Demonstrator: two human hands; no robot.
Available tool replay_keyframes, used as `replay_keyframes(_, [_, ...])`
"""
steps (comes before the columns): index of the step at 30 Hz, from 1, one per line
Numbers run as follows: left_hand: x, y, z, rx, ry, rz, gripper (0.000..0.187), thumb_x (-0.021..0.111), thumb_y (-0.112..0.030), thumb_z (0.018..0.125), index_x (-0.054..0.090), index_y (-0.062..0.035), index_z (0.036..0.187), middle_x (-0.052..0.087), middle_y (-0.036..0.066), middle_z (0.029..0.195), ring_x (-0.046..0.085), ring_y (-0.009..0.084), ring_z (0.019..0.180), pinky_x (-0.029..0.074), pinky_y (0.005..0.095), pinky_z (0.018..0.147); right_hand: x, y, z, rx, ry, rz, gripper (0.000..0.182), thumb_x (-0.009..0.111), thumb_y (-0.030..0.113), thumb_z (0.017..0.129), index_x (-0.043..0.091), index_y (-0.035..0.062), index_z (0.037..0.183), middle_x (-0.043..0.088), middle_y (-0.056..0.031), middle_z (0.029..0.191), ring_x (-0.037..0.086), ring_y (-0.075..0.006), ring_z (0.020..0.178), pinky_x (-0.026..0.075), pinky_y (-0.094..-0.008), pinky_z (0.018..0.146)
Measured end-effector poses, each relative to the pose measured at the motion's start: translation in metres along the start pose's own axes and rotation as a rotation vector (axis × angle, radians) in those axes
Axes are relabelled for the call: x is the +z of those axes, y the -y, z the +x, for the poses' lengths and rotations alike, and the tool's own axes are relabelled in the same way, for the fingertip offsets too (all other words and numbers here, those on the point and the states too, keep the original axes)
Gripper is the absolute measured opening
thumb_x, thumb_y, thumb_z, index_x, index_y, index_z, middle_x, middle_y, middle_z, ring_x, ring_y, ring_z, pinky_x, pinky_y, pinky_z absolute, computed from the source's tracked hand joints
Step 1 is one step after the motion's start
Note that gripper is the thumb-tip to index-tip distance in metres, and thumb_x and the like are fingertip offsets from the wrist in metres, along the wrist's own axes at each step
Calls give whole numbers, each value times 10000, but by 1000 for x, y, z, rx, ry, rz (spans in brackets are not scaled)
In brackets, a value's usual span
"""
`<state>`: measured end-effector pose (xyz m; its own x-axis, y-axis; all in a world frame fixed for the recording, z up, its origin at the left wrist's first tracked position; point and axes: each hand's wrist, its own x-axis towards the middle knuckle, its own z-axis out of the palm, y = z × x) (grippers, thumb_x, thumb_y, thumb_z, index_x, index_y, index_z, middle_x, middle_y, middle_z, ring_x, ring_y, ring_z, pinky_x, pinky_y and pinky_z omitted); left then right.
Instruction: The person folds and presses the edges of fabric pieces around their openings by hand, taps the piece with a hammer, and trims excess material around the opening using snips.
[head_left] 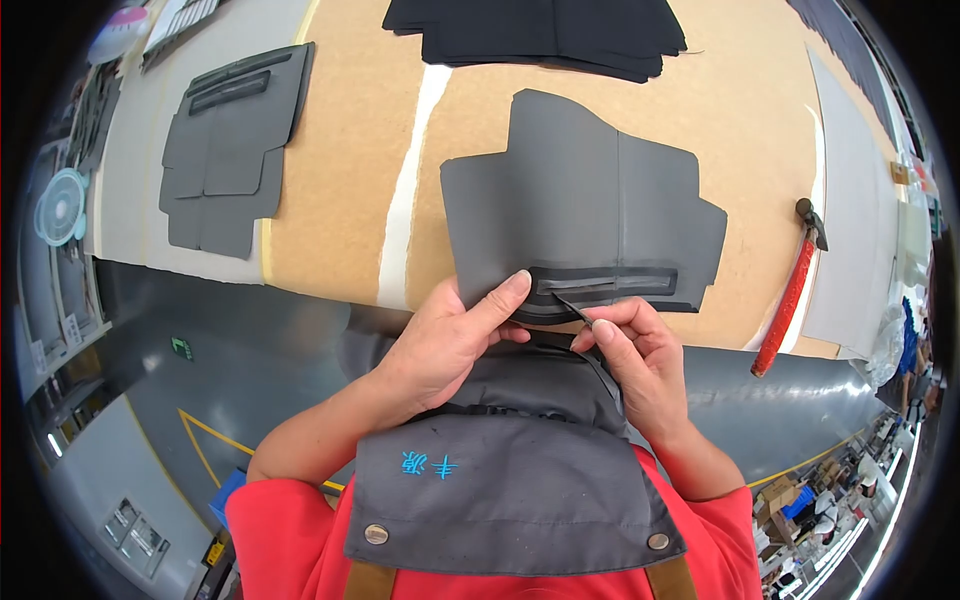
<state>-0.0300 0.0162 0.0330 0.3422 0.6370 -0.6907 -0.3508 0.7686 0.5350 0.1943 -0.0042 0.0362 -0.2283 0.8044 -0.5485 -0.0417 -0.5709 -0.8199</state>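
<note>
A dark grey sheet-material panel (560, 190) with stepped edges lies on the table, its near edge at the table's front. Black banding frames a long narrow slot (610, 286) close to that edge. My left hand (450, 345) grips the panel's near left edge, thumb on top beside the slot's left end and fingers underneath. Pinched between thumb and fingers of my right hand (635, 360) is a thin dark strip (573, 308), whose tip reaches into the slot. Whether it is a loose strip or a slim tool I cannot tell.
The table (330, 200) is covered in brown board. Similar grey panels (225, 150) lie at the left, and a stack of black pieces (540, 35) at the back. A red-handled hammer (788, 300) rests at the right, its handle overhanging the front edge.
</note>
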Motion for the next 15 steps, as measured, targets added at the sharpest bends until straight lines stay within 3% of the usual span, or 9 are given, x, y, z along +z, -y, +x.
replay_keyframes(10, [-3,3,4,181,-105,282,348,673,-328,1014,711,12,1077,708,35,954,626,99,867,529,278,755,1,10,5,97,3,20,203,625,183,1044,640,1,1132,703,-50,931,629,-76,892,477,-232,837])
replay_keyframes(15, [-7,2,5,188,-105,361,359,684,-329,1007,714,28,1023,701,38,906,626,97,831,532,278,722,-1,12,8,135,15,-13,211,638,199,1039,647,1,1110,701,-45,925,613,-61,874,473,-226,812])
